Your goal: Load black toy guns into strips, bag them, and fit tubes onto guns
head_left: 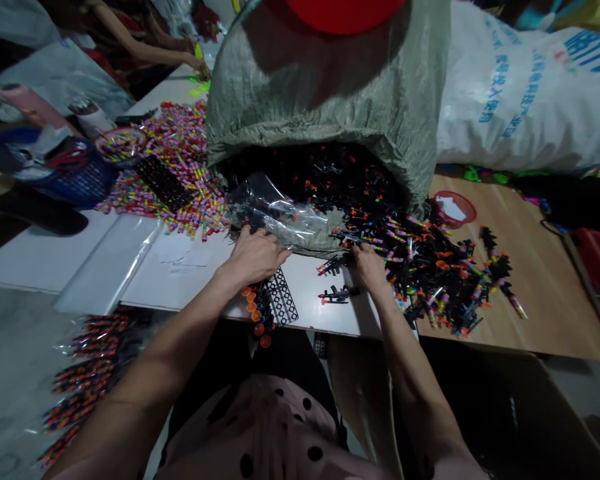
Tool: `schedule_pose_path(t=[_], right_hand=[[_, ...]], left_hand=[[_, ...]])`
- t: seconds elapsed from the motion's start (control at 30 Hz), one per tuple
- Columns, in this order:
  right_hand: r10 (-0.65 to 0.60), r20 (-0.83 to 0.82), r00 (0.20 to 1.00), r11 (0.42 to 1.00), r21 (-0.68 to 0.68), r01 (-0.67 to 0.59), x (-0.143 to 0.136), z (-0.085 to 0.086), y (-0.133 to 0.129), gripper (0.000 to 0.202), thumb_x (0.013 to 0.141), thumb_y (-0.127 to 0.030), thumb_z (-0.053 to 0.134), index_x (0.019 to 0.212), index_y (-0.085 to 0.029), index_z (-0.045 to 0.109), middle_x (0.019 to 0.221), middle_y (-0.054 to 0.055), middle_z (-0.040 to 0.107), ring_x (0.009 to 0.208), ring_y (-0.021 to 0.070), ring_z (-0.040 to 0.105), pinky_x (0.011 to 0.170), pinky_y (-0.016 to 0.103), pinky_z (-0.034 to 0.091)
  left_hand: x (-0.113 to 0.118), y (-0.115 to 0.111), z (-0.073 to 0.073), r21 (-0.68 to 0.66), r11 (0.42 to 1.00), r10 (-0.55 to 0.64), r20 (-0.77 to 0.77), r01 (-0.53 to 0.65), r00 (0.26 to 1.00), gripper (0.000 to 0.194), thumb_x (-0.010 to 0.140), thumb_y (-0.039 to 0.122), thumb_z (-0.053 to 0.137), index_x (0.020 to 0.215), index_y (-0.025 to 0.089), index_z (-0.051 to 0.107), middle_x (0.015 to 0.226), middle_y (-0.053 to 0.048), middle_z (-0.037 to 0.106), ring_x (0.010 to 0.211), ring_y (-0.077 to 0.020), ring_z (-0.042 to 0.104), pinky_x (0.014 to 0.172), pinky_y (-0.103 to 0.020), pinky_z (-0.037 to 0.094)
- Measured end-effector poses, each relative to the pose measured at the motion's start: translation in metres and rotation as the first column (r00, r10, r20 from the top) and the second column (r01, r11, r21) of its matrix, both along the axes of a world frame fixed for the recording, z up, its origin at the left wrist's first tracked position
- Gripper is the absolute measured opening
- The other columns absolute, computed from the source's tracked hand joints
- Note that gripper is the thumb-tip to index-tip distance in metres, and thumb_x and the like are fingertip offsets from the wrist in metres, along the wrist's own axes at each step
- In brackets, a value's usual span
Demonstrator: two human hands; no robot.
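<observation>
Head view showed the left hand at the edge of the clear bag, and the right hand at a toy gun, before the sack on the tabletop; whether either grip was closed, I could not tell.

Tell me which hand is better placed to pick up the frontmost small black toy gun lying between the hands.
Right, I'd judge: the right hand is closer to that toy gun, while the left hand is farther off, by the clear plastic.
</observation>
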State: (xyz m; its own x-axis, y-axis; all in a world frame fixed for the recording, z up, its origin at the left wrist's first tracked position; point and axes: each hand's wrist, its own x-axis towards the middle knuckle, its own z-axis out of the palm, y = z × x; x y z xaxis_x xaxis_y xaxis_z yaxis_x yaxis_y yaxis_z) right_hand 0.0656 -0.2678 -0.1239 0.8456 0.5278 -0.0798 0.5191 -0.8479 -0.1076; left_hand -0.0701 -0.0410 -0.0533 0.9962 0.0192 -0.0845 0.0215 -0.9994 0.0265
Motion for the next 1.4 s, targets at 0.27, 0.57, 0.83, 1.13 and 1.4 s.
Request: schedule_pose_path(t=[0.27, 0.57, 0.83, 1.13, 1.4], right_hand=[[0.204, -0.521, 0.829, 0.533, 0.769, 0.353, -0.113, -0.043, 0.073, 0.023, 0.068, -0.037, 0.067, 0.081, -0.020, 0.057, 0.065, -0.003, 0.057, 0.059, 0.0139, 0.053, 0.059, 0.026, 0.045], [0.153, -0.391, 0.907, 0.824, 0.558, 0.101, -0.131, -0.048, 0.099, 0.010, 0.083, -0.020, 0.050, 0.089, -0.019, 0.058, 0.091, 0.006, 0.066, 0.082, 0.0184, 0.062, 0.075, 0.030, 0.047], [0.271, -0.404, 0.874, 0.937, 0.317, -0.144, -0.118, -0.017, 0.101, 0.021, 0.088, -0.016, 0.049, 0.106, -0.016, 0.059, 0.102, 0.010, 0.064, 0.094, 0.0191, 0.062, 0.079, 0.028, 0.045], [-0.085, -0.066, 0.994, 0.996, -0.014, 0.085, -0.069, -0.005, -0.050, 0.021, 0.085, -0.010, 0.044, 0.093, -0.017, 0.061, 0.104, 0.012, 0.062, 0.095, 0.0206, 0.058, 0.075, 0.027, 0.043], [0.267, -0.444, 0.855, 0.647, 0.740, 0.182, -0.122, -0.044, 0.053, 0.021, 0.079, -0.038, 0.049, 0.088, -0.020, 0.055, 0.068, -0.002, 0.058, 0.057, 0.0133, 0.054, 0.057, 0.025, 0.043]], left_hand=[[-0.001, -0.002, 0.004, 0.009, 1.000, 0.005, 0.014, -0.005, 1.000, 0.052, 0.097, 0.042, 0.026, 0.087, 0.017, 0.071, 0.097, -0.009, 0.071, 0.097, -0.0246, 0.062, 0.084, -0.038, 0.043], [-0.002, 0.001, 0.008, -0.098, 0.992, 0.084, 0.000, -0.084, 0.996, 0.055, 0.095, 0.054, 0.026, 0.111, 0.019, 0.065, 0.098, -0.008, 0.072, 0.097, -0.0230, 0.064, 0.083, -0.034, 0.045], [0.000, 0.009, 0.003, -0.055, 0.994, 0.092, 0.031, -0.090, 0.995, 0.054, 0.088, 0.059, 0.038, 0.117, 0.021, 0.063, 0.106, -0.009, 0.071, 0.100, -0.0284, 0.064, 0.083, -0.038, 0.047], [0.001, 0.013, -0.003, -0.153, 0.983, 0.129, 0.157, -0.105, 0.979, 0.046, 0.089, 0.052, 0.039, 0.111, 0.021, 0.065, 0.104, -0.008, 0.071, 0.098, -0.0267, 0.063, 0.085, -0.040, 0.046], [-0.024, 0.002, 0.000, -0.263, 0.955, -0.073, 0.235, 0.135, 0.969, 0.038, 0.094, 0.037, 0.035, 0.101, 0.019, 0.067, 0.102, -0.006, 0.071, 0.104, -0.0212, 0.061, 0.106, -0.043, 0.031]])
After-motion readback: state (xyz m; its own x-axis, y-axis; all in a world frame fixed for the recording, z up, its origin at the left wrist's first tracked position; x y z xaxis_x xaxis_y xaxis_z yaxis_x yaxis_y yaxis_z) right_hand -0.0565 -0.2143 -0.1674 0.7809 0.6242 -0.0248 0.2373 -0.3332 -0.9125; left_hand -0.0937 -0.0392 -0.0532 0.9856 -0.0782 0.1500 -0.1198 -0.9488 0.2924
